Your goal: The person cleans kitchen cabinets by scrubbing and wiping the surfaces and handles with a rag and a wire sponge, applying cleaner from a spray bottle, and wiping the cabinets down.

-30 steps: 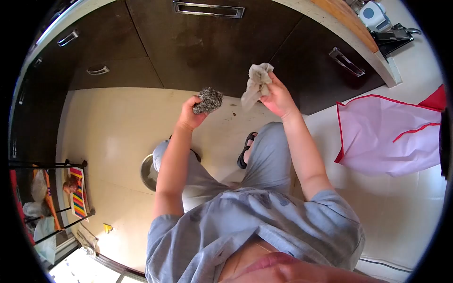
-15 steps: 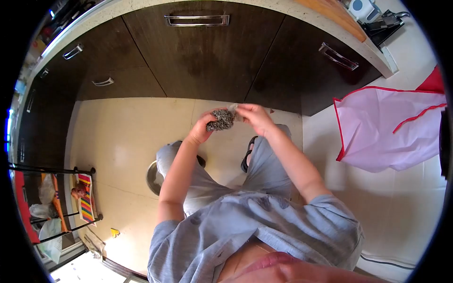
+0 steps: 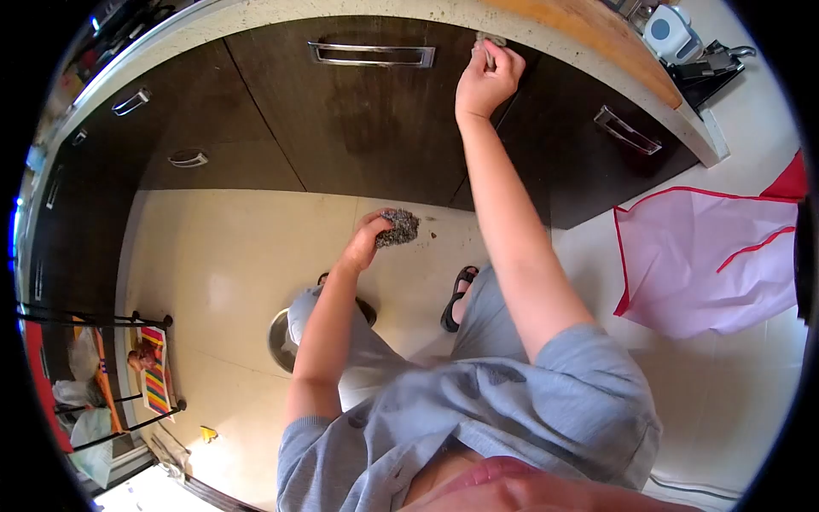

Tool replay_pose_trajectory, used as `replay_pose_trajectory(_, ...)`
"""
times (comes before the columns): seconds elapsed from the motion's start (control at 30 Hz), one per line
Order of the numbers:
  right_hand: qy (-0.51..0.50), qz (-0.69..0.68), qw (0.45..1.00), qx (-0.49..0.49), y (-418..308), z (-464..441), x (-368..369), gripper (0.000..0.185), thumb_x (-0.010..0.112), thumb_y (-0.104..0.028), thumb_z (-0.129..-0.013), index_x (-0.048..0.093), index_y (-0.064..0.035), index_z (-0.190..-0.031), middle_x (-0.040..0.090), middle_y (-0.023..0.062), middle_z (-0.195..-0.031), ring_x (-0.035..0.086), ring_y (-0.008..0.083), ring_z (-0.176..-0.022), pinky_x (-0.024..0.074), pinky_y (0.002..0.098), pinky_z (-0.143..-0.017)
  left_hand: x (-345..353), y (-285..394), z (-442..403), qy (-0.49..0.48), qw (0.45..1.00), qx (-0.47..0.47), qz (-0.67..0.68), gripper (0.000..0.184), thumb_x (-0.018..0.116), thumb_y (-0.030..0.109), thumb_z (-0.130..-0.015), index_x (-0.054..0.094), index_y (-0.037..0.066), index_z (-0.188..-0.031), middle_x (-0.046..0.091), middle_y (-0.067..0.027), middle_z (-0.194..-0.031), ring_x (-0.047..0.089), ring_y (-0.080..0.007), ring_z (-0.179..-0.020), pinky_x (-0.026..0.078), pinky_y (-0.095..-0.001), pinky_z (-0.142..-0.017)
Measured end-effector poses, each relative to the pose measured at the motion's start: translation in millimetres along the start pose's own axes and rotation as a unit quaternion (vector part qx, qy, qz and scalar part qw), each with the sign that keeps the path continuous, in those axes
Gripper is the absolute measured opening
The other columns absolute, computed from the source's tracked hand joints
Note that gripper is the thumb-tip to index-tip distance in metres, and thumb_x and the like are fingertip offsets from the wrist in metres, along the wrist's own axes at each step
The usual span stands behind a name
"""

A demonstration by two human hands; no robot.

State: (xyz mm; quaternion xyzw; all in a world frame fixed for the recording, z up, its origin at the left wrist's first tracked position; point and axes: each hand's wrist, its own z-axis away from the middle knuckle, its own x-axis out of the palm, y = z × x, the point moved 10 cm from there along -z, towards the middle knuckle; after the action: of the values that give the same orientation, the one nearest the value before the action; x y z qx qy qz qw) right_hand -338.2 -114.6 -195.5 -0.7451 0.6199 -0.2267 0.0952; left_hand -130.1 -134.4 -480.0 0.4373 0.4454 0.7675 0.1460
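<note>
Cloth, pale grey-beige, thin and crumpled (image 3: 490,38), is located to the right of the wide rectangular chrome handle (image 3: 371,63) and slightly higher, close under the speckled cream stone tabletop (image 3: 341,8). The handle is the reference point for all positions below.

Right hand (image 3: 488,85): grasping the cloth in bent fingers, with the arm extended forward from the body. The cloth lies at the far side of the fingers, against or just beside the upper part of the dark brown wood-grain cabinet front (image 3: 358,119); contact cannot be confirmed. Its bunched form gives no clear long axis. The handle's long axis runs sideways across the front, and the cloth lies beyond its right end, apart from it.

Left hand (image 3: 364,239): grasping a fuzzy, mottled dark-grey pad (image 3: 397,229). The pad is well below the handle, toward the person, over the beige tiled floor (image 3: 213,247). It projects from the right side of the fingers, its longer dimension roughly sideways.

Relative reach: the right hand is the nearer hand to both the handle and the tabletop edge; the left hand is nearer to the round metal basin (image 3: 273,346), which lies below and left of the handle.
</note>
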Motion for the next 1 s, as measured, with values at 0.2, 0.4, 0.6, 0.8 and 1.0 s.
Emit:
replay_pose_trajectory(0.2,-0.312,0.068,0.945,-0.071,24.6,50.9,-1.6,0.005,0.062,-0.008,-0.074,0.063,-0.0074,-0.079,0.054,0.0087,-0.081,0.055,0.0265,-0.076,0.0462,0.0335,-0.067,25.1,22.3,7.8,-0.059,0.998,0.014,0.027,0.037,0.045,0.009,-0.071,0.053,-0.005,-0.105,0.059,-0.0125,-0.102,0.056,-0.0206,-0.094,0.041,-0.0291,-0.087)
replay_pose_trajectory(0.4,-0.013,-0.048,0.997,0.066,-3.9,-4.6,11.1,0.007,0.064,-0.004,-0.072,0.063,-0.0029,-0.079,0.052,0.0092,-0.081,0.055,0.0229,-0.070,0.0452,0.0314,-0.060,28.4,22.5,10.3,-0.047,0.999,0.022,-0.016,0.040,0.044,0.011,-0.070,0.053,-0.006,-0.105,0.059,-0.0136,-0.103,0.056,-0.0216,-0.096,0.041,-0.0303,-0.088)
replay_pose_trajectory(0.6,-0.293,0.056,0.949,-0.102,-3.6,43.7,19.3,0.003,0.063,-0.008,-0.072,0.063,-0.0082,-0.075,0.053,0.0079,-0.078,0.054,0.0261,-0.073,0.0457,0.0331,-0.064,29.7,18.4,5.8,-0.051,0.999,0.009,0.002,0.039,0.046,0.011,-0.071,0.053,-0.005,-0.105,0.059,-0.0116,-0.101,0.056,-0.0198,-0.093,0.040,-0.0285,-0.087)
replay_pose_trajectory(0.8,-0.047,-0.037,0.998,-0.016,-15.9,-7.1,22.0,0.008,0.067,-0.005,-0.070,0.062,-0.0032,-0.075,0.051,0.0080,-0.076,0.054,0.0249,-0.067,0.0443,0.0309,-0.059,27.6,12.9,5.9,-0.052,0.999,0.010,0.001,0.038,0.045,0.010,-0.070,0.053,-0.005,-0.104,0.059,-0.0111,-0.099,0.056,-0.0189,-0.092,0.041,-0.0275,-0.085)
replay_pose_trajectory(1.0,-0.291,0.101,0.946,-0.104,1.8,51.2,20.9,0.005,0.065,-0.009,-0.070,0.063,-0.0101,-0.075,0.050,0.0052,-0.075,0.053,0.0242,-0.074,0.0454,0.0343,-0.062,19.1,12.1,2.7,-0.030,0.999,-0.002,0.014,0.039,0.046,0.009,-0.069,0.052,-0.005,-0.106,0.059,-0.0117,-0.100,0.055,-0.0195,-0.094,0.040,-0.0277,-0.086)
